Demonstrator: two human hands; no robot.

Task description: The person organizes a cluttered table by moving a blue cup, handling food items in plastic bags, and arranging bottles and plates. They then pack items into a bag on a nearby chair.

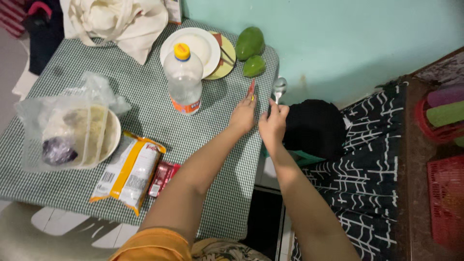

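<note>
My left hand (243,116) rests on the green checked tablecloth (145,92) near the table's right edge, its fingers around a thin red and yellow stick-like thing (252,90). My right hand (273,123) is just beside it, holding a metal spoon (279,88) by the handle, with the bowl pointing away from me. Two green fruits (250,42) lie just beyond the hands. A clear plastic bottle (183,77) with a yellow cap stands to the left of my left hand.
A white plate on a yellow one (193,46), a bowl in a clear bag (67,133), a yellow and white packet (129,171), a small red packet (162,178), white cloth (118,19). Black bundle (314,128) and red baskets (442,125) at right.
</note>
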